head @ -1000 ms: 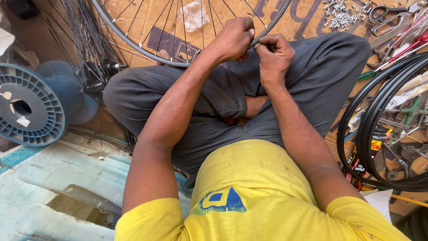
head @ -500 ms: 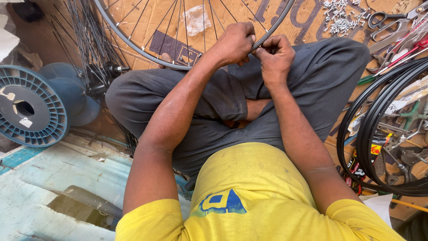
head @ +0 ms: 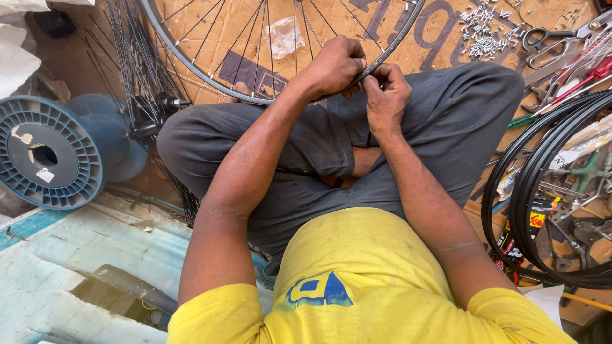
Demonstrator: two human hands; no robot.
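Note:
A spoked bicycle wheel rim [head: 210, 76] lies across my crossed legs, over flattened cardboard. My left hand [head: 336, 65] grips the near edge of the rim, fingers curled over it. Right beside it, my right hand [head: 386, 95] pinches at the same spot on the rim, fingertips closed on a small part that I cannot make out. Thin spokes [head: 280, 32] fan away from my hands toward the hub, which is out of view.
A blue plastic spool [head: 48, 153] lies at the left by a bundle of loose spokes with a hub [head: 150, 114]. Small metal nipples [head: 484, 28] and scissors [head: 554, 38] lie at the top right. Black rims [head: 529, 191] stack at the right.
Both hands stay at the same spot on the rim; the fingers shift slightly. The view has drifted a little.

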